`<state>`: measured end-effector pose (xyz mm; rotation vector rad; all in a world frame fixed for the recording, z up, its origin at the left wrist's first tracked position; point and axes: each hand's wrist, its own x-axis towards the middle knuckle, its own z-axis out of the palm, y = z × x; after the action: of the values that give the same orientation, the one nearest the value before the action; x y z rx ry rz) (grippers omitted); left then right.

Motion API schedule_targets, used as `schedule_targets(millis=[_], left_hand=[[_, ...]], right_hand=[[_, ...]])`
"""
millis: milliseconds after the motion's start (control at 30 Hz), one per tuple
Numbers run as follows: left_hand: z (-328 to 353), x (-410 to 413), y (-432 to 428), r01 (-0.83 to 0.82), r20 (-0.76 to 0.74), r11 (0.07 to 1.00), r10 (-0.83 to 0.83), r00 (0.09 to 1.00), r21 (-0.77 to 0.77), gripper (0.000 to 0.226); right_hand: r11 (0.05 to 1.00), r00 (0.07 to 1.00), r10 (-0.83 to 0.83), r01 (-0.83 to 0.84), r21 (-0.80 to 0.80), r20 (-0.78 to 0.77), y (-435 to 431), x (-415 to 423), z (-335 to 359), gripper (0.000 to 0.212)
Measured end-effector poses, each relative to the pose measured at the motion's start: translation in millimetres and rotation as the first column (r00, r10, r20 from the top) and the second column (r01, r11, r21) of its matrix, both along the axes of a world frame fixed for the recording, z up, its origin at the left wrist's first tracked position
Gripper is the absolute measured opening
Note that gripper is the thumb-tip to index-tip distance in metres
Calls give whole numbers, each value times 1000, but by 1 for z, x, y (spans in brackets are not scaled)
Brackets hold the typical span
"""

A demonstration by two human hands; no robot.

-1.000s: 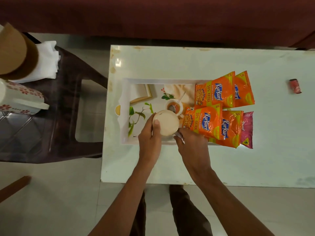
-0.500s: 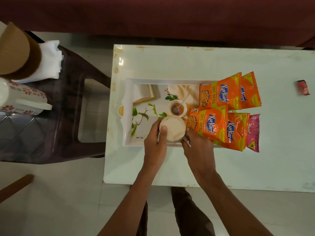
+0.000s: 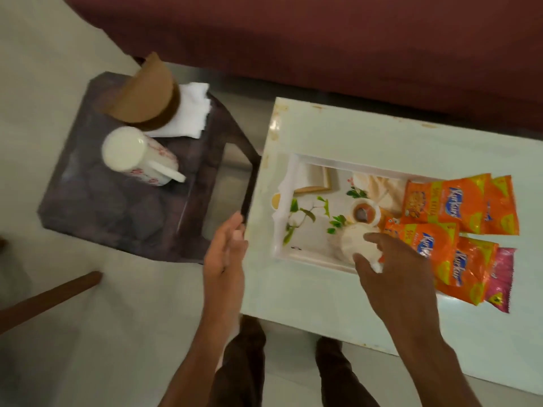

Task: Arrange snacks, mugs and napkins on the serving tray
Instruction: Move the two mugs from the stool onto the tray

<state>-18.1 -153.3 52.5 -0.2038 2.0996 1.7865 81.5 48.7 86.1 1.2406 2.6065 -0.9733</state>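
1. While the right hand (image 3: 393, 268) curls thumb and forefinger about the cream mug (image 3: 352, 245), that mug sits in the near part of the serving tray (image 3: 305, 255), touching the orange Kurkure packets (image 3: 440, 207).
2. Table (image 3: 367, 306): pale glossy top, stained along its far-left edge. It carries the white tray, which is printed with leaves and a teacup.
3. Snacks: the Kurkure packets and a pink packet (image 3: 499, 277) overlap on the tray's right end and spill past its rim onto the table.
4. Left hand (image 3: 226, 257): fingers straight and together, holding nothing, over the tiled floor (image 3: 88, 348) between the table and the dark plastic stool (image 3: 132, 218).
5. Stool, left of the table: it bears a flower-printed white mug (image 3: 138, 154), folded white napkins (image 3: 191, 118) and a brown round item (image 3: 147, 92) resting on the napkins.
6. Room: maroon upholstery (image 3: 323, 39) beyond the table; a wooden leg (image 3: 50, 298) at lower left.
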Motion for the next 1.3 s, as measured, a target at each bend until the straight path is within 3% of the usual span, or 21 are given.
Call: schedule_targets(millis=[200,300,367,467,633,933,1133,1300], left_hand=[[46,-101,-109,-334,-236,940,310,921,-67,29],[51,-153,-135,-379,-169,920,360,918,-98,31],[50,-182,-143,-346,-27,935,345,938,-76,31],[43,-209,-141,-143,111,985,153,982,-95,34],[28,-224,-134,83,107,988,-69,992,-131,41],[16,-230,-133,67,67,984,-57,996,-165,30],[32,-203,-110,38,137,999,-41,990,25,23],[46,-165,-60,63,137,990,-80,987,124,17]], right_hand=[[951,961,126,-187,-245,-246,-81,-111,20,25],[923,935,185,-272,-274,-304,-124,-167,10,28],[918,923,232,-312,-243,-308,-148,-199,-2,32],[921,909,288,-350,-174,-302,-170,-230,-20,38],[924,898,314,-364,-119,-309,-185,-247,-39,38],[932,876,293,-351,-92,-383,-189,-248,-47,28],[933,846,313,-359,-28,-433,-142,-230,-33,18],[924,812,380,-354,145,-444,-74,-198,-11,17]])
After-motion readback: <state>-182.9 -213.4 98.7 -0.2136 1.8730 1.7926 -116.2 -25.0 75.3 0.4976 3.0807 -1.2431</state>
